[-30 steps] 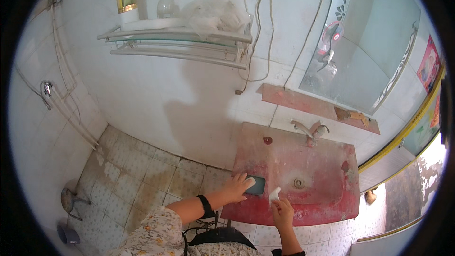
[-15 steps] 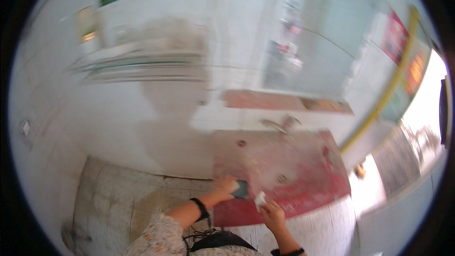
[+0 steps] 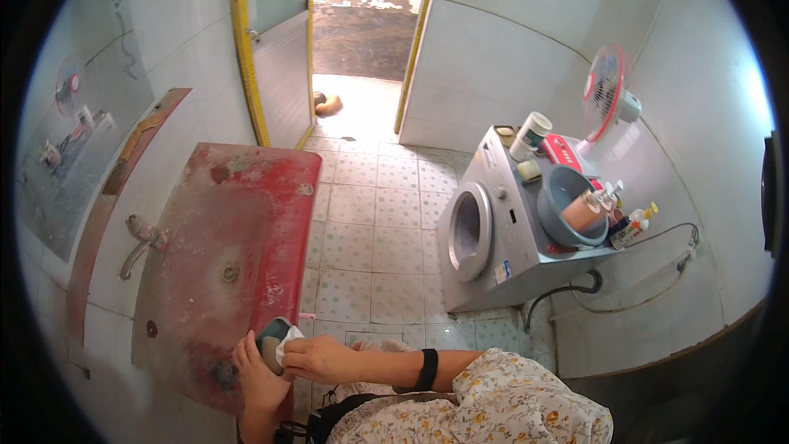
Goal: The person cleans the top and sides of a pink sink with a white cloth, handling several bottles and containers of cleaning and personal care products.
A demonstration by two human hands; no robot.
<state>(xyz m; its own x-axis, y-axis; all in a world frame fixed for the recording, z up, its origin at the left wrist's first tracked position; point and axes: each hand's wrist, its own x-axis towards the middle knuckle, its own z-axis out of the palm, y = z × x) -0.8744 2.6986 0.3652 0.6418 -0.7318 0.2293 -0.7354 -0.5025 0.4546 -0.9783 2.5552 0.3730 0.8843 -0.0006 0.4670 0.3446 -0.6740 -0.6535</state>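
Note:
My left hand (image 3: 259,378) is closed around a small dark green thing (image 3: 274,330) with rounded corners and a greyish face. I cannot make out its exact kind; it might be a small dish or box. In my right hand (image 3: 322,359) a crumpled white tissue (image 3: 287,345) is pinched, and it touches the side of the green thing. Both hands meet over the near front corner of a red, stained washbasin (image 3: 283,222). Part of the green thing is hidden by my fingers and the tissue.
A metal tap (image 3: 138,251) rises from the basin's wall side, below a mirror (image 3: 62,156). To the right stands a washing machine (image 3: 493,222) bearing a grey-blue tub (image 3: 555,205) with pump bottles, a white jar (image 3: 531,135) and a fan (image 3: 606,94). An open door (image 3: 283,66) stands ahead.
The view has turned right, bringing the doorway and washing machine into sight. My hands, apart before, have come together, and the tissue now touches the green thing.

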